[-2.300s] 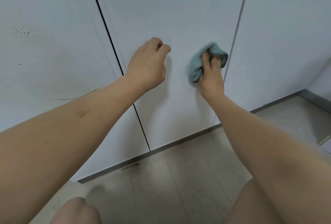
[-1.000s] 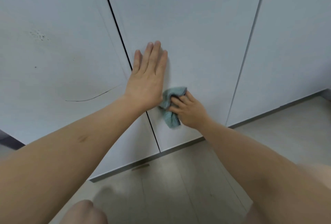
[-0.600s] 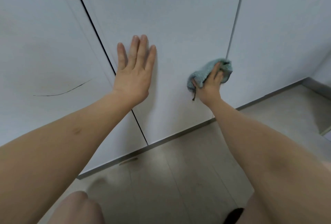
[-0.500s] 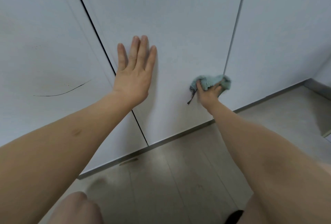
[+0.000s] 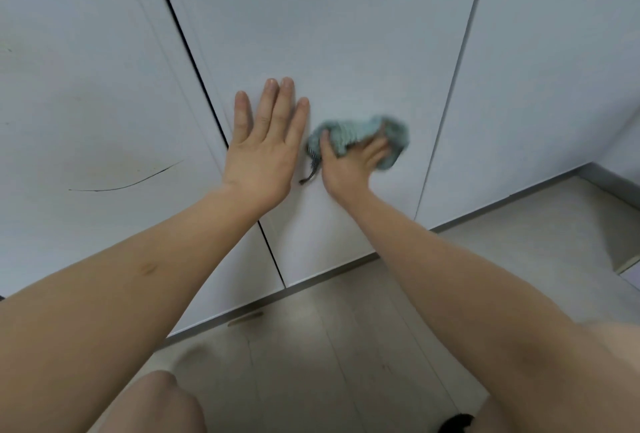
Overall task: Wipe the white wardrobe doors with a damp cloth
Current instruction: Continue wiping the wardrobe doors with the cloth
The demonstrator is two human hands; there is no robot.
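Three white wardrobe doors fill the upper view. My left hand lies flat with straight fingers on the middle door, near its left edge. Just to its right, my right hand grips a bunched teal cloth and presses it against the same door's lower part. The cloth is motion-blurred, and a dark thread hangs from its left end. The left door carries a thin curved dark line and faint marks. The right door is plain.
Pale wood-look floor runs below the doors' bottom edge. My knees show at the bottom left and bottom right. A grey skirting and a step edge sit at the far right.
My right hand has slid the cloth leftward along the middle door, from its right edge to beside my left hand. The left hand stays flat on the door.
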